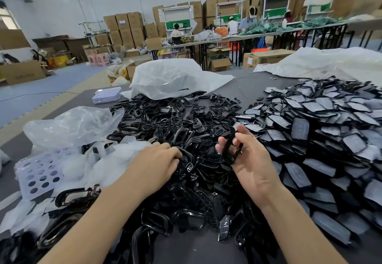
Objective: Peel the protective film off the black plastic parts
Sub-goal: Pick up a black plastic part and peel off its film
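A big heap of glossy black plastic frames (186,123) covers the middle of the table. To the right lies a pile of black parts with greyish film on them (322,127). My right hand (250,160) is raised palm-up over the heap, its fingers closed on one black frame part (229,150) held on edge. My left hand (157,160) rests palm-down on the heap, fingertips curled on a black frame (186,156) lying there. Whether film clings to the held part cannot be told.
Crumpled peeled film and clear bags (72,131) lie at the left, over a white perforated tray (39,172). A large white plastic bag (171,77) sits behind the heap, another (330,61) at the far right. Tables, cartons and people fill the hall beyond.
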Demonstrator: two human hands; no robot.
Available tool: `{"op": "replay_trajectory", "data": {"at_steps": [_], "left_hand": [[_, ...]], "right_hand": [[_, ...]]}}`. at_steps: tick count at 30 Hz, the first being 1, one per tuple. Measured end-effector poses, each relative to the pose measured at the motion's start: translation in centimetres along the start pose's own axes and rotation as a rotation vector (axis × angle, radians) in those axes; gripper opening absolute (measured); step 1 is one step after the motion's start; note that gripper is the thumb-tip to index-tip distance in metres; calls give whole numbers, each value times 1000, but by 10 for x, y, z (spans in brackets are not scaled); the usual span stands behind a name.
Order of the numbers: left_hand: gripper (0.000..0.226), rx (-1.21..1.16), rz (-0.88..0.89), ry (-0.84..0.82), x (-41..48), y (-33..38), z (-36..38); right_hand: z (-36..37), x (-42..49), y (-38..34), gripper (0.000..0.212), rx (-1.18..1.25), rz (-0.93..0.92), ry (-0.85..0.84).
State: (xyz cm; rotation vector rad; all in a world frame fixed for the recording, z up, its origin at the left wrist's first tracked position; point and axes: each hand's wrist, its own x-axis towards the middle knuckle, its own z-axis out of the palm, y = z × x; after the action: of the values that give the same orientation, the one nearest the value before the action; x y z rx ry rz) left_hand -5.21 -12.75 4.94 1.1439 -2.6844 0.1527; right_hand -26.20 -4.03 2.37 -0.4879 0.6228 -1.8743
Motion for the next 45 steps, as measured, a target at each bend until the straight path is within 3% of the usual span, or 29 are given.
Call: {"op": "replay_trajectory", "data": {"at_steps": [3, 8, 14, 18, 20, 22, 28, 33, 37, 41, 45], "left_hand": [[29, -33, 9, -43, 6, 6, 5], [40, 1, -15, -164, 8, 16, 16], [10, -138, 22, 18, 1, 21, 20], [7, -746, -181, 263, -2, 30, 15], [9, -1019, -254, 280, -3, 37, 14], [12, -1114, -285, 275, -6, 44, 16], [6, -1211, -383, 352, -5, 55, 25], [10, -1060, -358, 429, -6, 57, 22], [11, -1195, -315, 361, -8, 56, 19], [13, -1303, -290, 272, -13, 52, 18], [26, -1066, -162, 297, -15, 48, 20]], "right_hand": [[0, -1, -3, 25, 24, 20, -16], [-1, 3, 2, 22, -137, 26, 5], [0, 3, 15, 28, -371, 19, 57], [2, 0, 19, 21, -552, 0, 48], [2, -3, 20, 18, -642, -18, 26], [4, -5, 22, 17, -658, -24, 10], [6, -6, 26, 22, -609, -17, -66], [7, -7, 24, 28, -603, -23, -121], [11, -11, 25, 43, -563, 35, -207], [13, -12, 26, 44, -512, 69, -206], [13, -11, 25, 38, -456, 87, -190]]}}
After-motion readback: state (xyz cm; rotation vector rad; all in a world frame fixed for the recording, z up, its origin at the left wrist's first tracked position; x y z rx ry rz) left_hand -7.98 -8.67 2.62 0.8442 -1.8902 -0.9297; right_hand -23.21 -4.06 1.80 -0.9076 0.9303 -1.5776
